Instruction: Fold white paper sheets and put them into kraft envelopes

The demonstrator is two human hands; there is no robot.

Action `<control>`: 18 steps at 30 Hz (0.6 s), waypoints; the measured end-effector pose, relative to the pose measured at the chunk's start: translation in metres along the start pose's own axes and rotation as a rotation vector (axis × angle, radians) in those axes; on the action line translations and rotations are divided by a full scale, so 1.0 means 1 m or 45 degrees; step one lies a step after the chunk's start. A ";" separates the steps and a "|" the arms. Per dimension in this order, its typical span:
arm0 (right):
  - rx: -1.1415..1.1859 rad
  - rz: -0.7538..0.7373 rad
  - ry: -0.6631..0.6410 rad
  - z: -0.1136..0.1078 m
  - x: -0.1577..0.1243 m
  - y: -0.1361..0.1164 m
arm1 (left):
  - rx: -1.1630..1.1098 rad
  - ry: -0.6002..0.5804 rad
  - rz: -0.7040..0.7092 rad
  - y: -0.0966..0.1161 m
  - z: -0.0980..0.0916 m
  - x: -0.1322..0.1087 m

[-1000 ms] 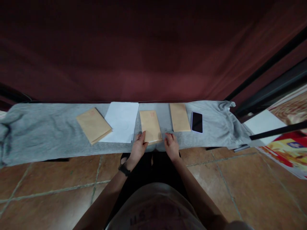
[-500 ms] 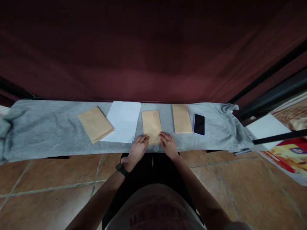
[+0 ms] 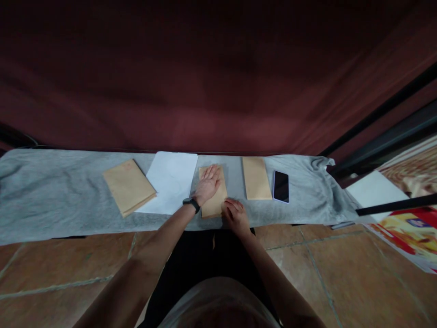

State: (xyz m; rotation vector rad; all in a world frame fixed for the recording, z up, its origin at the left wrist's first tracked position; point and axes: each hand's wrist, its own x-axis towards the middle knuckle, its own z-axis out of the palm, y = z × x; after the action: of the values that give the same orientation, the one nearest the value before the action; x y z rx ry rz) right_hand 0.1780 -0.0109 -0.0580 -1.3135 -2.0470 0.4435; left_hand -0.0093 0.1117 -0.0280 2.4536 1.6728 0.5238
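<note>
A brown paper envelope (image 3: 214, 206) lies flat in front of me on the grey cloth. My left hand (image 3: 208, 184) rests palm down across its upper part, fingers stretched out, covering the spot where a red stamp showed earlier. At the envelope's lower right edge is my right hand (image 3: 236, 217), its fingers bent together with the edge between them and the thumb. Left of it lies a stack of white paper sheets (image 3: 172, 180). A pile of brown envelopes (image 3: 129, 187) overlaps those sheets. To the right sits another brown envelope or small stack (image 3: 257, 178).
A phone (image 3: 281, 187) with a pale purple rim lies right of the envelopes. The grey cloth (image 3: 68, 196) covers a narrow bench against a dark red curtain-like surface (image 3: 218, 105). Black bars (image 3: 396, 205) and a printed box (image 3: 409, 232) stand at the right.
My left hand has moved from the envelope's lower left edge up onto its top part and flattened. My right hand stays at the lower right edge. The view has tilted slightly.
</note>
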 end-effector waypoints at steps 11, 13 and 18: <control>0.090 0.048 -0.010 -0.005 0.003 -0.002 | 0.032 -0.173 0.131 -0.009 0.019 0.004; 0.087 0.059 -0.013 -0.004 0.002 -0.002 | 0.029 -0.179 0.177 -0.006 0.019 -0.005; 0.132 0.128 0.058 0.000 -0.001 -0.003 | 0.003 -0.202 0.277 0.007 0.019 -0.034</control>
State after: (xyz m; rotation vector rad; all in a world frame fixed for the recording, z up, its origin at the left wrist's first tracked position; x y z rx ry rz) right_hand 0.1763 -0.0129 -0.0572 -1.3550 -1.9009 0.5525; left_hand -0.0079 0.0800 -0.0509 2.6182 1.3576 0.3383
